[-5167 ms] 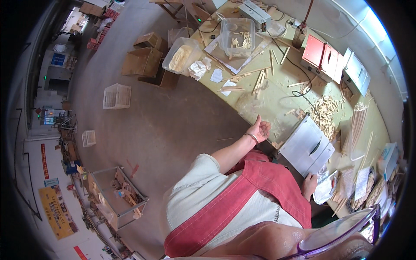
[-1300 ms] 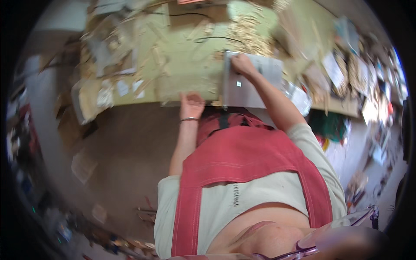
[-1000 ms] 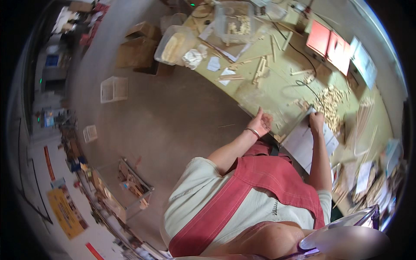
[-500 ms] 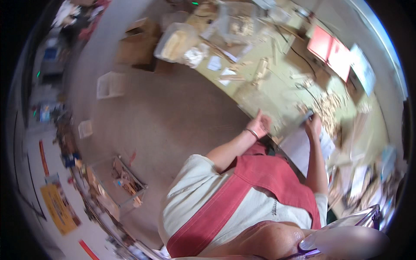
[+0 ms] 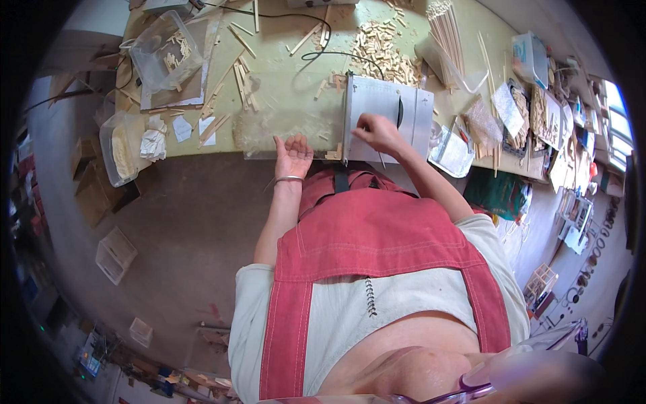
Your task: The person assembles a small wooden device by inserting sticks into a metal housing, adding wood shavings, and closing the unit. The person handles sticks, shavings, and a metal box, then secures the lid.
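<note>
My left hand (image 5: 294, 156) is palm up at the table's front edge, fingers spread and slightly curled, with nothing in it. Left of the saw, it hovers over the near edge of a clear sheet (image 5: 269, 121). My right hand (image 5: 378, 133) is closed above the silver top of a small table saw (image 5: 373, 97), near its left rail. Whatever those fingers hold, if anything, is hidden. A dark slot with the blade (image 5: 401, 112) lies to the right of that hand. Small wood pieces (image 5: 334, 153) rest by the saw's near left corner.
Behind the saw lies a heap of small wood pieces (image 5: 387, 50). Long thin sticks (image 5: 445, 34) stand at the back right. Clear bins (image 5: 165, 54) and loose strips (image 5: 243, 84) occupy the left side. A black cable (image 5: 323, 54) crosses the table. Cardboard boxes (image 5: 101, 175) sit on the floor at left.
The view has swung round, so the table now runs across the top. My right hand has come to the saw's left side. My left hand stays open near the table edge.
</note>
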A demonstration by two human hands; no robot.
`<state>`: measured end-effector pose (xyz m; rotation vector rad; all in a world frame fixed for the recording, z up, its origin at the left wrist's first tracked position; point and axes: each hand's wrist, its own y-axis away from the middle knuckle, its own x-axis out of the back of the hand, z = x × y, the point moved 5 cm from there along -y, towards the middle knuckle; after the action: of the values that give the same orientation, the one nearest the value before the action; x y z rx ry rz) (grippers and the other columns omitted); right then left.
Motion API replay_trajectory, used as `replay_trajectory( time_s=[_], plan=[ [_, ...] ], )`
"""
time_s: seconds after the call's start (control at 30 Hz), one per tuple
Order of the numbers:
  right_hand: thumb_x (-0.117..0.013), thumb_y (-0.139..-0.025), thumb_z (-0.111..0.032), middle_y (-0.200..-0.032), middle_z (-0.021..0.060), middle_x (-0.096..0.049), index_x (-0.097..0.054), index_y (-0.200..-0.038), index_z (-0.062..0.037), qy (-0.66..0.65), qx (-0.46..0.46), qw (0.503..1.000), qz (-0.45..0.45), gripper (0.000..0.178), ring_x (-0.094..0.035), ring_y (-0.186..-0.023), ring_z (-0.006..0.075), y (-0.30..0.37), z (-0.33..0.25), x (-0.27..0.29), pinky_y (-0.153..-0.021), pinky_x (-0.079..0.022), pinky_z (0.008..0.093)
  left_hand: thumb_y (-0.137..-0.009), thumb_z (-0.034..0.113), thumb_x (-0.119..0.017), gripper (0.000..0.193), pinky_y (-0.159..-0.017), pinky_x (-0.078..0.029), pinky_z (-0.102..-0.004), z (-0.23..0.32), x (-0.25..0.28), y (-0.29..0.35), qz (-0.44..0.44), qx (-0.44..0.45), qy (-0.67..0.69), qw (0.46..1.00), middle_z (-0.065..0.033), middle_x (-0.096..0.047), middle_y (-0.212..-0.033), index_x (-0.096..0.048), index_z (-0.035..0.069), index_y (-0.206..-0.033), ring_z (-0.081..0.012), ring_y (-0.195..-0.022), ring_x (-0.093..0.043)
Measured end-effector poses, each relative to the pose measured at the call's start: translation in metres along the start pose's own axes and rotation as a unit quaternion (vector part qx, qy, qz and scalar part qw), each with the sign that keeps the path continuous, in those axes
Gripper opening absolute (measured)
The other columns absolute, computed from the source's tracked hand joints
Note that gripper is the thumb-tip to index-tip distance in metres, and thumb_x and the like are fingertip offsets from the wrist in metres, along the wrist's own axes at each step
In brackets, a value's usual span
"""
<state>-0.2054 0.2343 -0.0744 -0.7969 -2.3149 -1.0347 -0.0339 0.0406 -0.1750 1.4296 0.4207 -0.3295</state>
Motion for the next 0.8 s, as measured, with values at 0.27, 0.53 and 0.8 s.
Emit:
replay_trajectory(
  time_s=[0.27,0.53,0.8],
  plan=[
    [-0.061,-0.085,-0.027,-0.079,0.0196,-0.066,-0.056,-0.091,-0.0060,0.147,0.086,0.985,0.004,0.023,-0.064,-0.075,0.0431,0.022,-0.008,-0.041,-0.064,-0.050,0.0525,-0.085,0.056,-0.068,0.047,-0.086,-0.049,-0.0426,0.003,-0.003,0.004,0.015,-0.009,0.006,1.000,-0.0064,-0.068,-0.102,-0.061,0.009,-0.089,-0.0230,-0.102,-0.062],
    [-0.057,-0.087,-0.018,-0.076,0.0185,-0.064,-0.052,-0.091,-0.0064,0.095,0.142,0.980,0.101,0.013,-0.063,-0.068,0.0418,0.034,0.009,-0.064,-0.057,-0.048,0.0526,-0.084,0.054,-0.070,0.047,-0.090,-0.049,-0.0456,0.002,-0.002,0.000,0.014,-0.004,0.013,1.000,-0.0081,-0.068,-0.109,-0.062,0.008,-0.091,-0.0242,-0.107,-0.060],
    [-0.061,-0.087,-0.016,-0.083,0.0155,-0.065,-0.056,-0.099,-0.0105,0.026,0.111,0.988,0.102,0.014,-0.064,-0.076,0.0395,0.039,0.011,-0.067,-0.064,-0.050,0.0484,-0.085,0.055,-0.068,0.047,-0.089,-0.049,-0.0451,0.003,0.001,-0.003,0.000,-0.004,0.009,1.000,-0.0079,-0.069,-0.106,-0.063,0.008,-0.088,-0.0240,-0.105,-0.062]
  ],
)
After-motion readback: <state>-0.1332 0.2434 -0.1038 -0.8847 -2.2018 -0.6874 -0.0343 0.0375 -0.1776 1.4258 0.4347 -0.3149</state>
